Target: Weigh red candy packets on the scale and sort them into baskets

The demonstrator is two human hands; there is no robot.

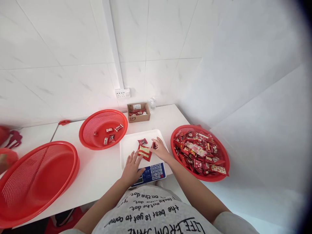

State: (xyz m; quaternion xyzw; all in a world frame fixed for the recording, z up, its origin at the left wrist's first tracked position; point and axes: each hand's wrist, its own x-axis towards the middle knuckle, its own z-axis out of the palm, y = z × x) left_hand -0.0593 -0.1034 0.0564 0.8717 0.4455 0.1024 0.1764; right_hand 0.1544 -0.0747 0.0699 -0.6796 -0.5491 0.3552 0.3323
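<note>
A digital scale with a white tray (128, 139) and a blue keypad panel (156, 172) sits on the table in front of me. On the tray lie a small red wrapped snack (142, 141) and a larger red packet with a pale yellow-green middle (145, 152). My right hand (160, 150) is curled over the tray's right side, its fingers closed around a small dark red wrapped snack (154, 145). My left hand (132, 167) spreads over the tray's near left part, fingers stretched out, their tips close to the larger packet. It covers part of the scale's display.
A red basket (226, 162) heaped with red packets stands at the right. Behind left, another basket (85, 130) holds several small packets. A third red basket (75, 162) stands nearer left. A cardboard box (138, 118) of packets and a clear plastic item (152, 103) are near the wall.
</note>
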